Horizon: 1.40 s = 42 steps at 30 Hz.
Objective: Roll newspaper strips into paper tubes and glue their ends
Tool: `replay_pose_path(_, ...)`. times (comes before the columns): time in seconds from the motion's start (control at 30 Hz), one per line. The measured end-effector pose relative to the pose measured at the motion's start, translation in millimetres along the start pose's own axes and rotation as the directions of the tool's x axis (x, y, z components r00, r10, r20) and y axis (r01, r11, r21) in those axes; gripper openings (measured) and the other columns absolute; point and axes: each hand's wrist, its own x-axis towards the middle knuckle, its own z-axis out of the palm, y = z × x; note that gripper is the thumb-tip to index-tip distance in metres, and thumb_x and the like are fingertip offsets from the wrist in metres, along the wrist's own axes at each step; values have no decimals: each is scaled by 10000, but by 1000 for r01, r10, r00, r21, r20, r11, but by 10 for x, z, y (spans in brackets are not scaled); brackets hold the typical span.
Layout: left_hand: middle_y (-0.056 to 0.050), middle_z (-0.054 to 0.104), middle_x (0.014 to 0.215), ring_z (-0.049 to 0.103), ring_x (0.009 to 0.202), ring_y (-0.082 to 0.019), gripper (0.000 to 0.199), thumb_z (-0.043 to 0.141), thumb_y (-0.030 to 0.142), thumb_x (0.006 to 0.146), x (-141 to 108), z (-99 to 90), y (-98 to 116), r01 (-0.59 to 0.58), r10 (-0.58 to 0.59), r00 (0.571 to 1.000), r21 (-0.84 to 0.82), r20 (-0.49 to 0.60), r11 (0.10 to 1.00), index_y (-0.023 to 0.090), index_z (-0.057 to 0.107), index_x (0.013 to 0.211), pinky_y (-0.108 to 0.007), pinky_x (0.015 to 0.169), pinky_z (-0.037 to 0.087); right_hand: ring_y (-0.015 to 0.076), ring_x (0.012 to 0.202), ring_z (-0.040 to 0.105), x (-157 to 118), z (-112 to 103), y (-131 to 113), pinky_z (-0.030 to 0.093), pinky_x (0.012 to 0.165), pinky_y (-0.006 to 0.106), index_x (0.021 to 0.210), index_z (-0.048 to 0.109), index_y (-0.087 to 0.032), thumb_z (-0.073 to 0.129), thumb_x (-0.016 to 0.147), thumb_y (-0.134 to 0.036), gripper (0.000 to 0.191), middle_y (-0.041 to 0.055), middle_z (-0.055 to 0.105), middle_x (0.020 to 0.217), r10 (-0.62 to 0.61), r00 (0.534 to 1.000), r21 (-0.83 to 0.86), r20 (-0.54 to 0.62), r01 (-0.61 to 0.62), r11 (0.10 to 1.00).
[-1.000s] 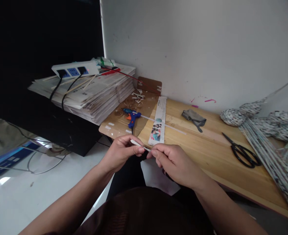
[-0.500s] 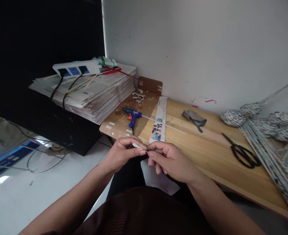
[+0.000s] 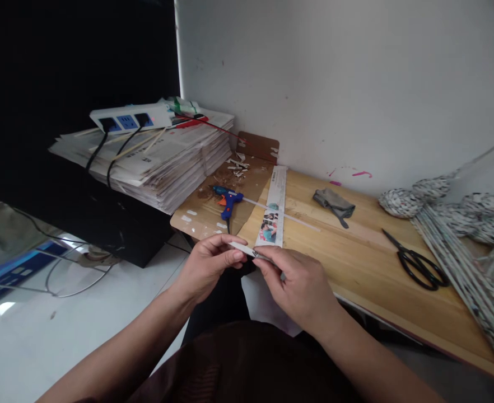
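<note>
My left hand [image 3: 213, 260] pinches one end of a thin, printed paper strip [image 3: 242, 248] between thumb and fingers. The strip's other end is in the grip of my right hand [image 3: 295, 274], whose palm side is hidden. Just beyond the hands, a flat folded newspaper strip [image 3: 274, 207] lies on the wooden table [image 3: 356, 257]. Left of it, a blue glue gun [image 3: 229, 202] with a clear glue stick in it rests partly on brown cardboard [image 3: 247, 187].
A newspaper stack [image 3: 175, 168] bears a power strip [image 3: 133, 117] with cords at the left. On the right are black scissors [image 3: 417, 263], a grey cloth [image 3: 334, 205], rolled paper rods [image 3: 461, 280] and woven paper balls [image 3: 400, 203]. Paper scraps lie on the cardboard.
My right hand has turned over, with its fingers now on top of the strip. More of the strip shows between the hands. My left hand has barely moved.
</note>
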Motion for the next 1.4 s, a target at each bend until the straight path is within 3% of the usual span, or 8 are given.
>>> replay_pose_path(0.17, -20, 716, 741, 641, 665, -90, 159, 786, 164, 723, -20, 23, 45, -29, 29, 1000, 39, 5, 999, 165, 749, 878, -177, 626, 513, 175, 837, 685, -23, 13, -9, 499, 771, 296, 1083, 644, -213, 532, 949, -266, 183, 28, 741, 952, -44, 999, -56, 1, 44, 997)
replay_pose_path(0.47, 0, 696, 723, 616, 643, -71, 94, 762, 186, 758, -14, 16, -5, -96, 97, 995, 93, -11, 991, 173, 736, 847, -172, 632, 504, 139, 763, 683, -18, 25, -54, 488, 712, 262, 1065, 649, -227, 536, 944, -253, 167, -9, 738, 895, 21, 1000, 26, 18, -21, 999)
replay_pose_path(0.6, -2, 713, 752, 641, 684, -84, 212, 802, 167, 703, -26, 39, -10, -61, 61, 998, 122, 4, 991, 182, 737, 904, -183, 673, 521, 140, 790, 688, -8, 27, -61, 494, 738, 265, 1069, 652, -224, 537, 942, -248, 173, -7, 743, 934, 22, 1000, 31, 12, -22, 999)
replay_pose_path(0.9, -16, 704, 726, 613, 655, -91, 125, 794, 216, 715, -5, 61, 5, -40, 42, 999, 222, -8, 974, 163, 742, 815, -197, 646, 512, 131, 740, 685, -16, 38, -57, 496, 695, 257, 1004, 671, -230, 536, 945, -279, 156, -9, 742, 876, 87, 995, 91, 47, -91, 992)
replay_pose_path(1.4, -31, 704, 765, 594, 669, -118, 161, 761, 278, 752, 4, 62, 17, -7, 11, 1000, 332, -10, 943, 154, 736, 853, -245, 664, 490, 141, 730, 674, -39, 65, -20, 478, 685, 267, 994, 660, -239, 518, 951, -306, 163, 4, 735, 866, 190, 973, 189, 133, -213, 959)
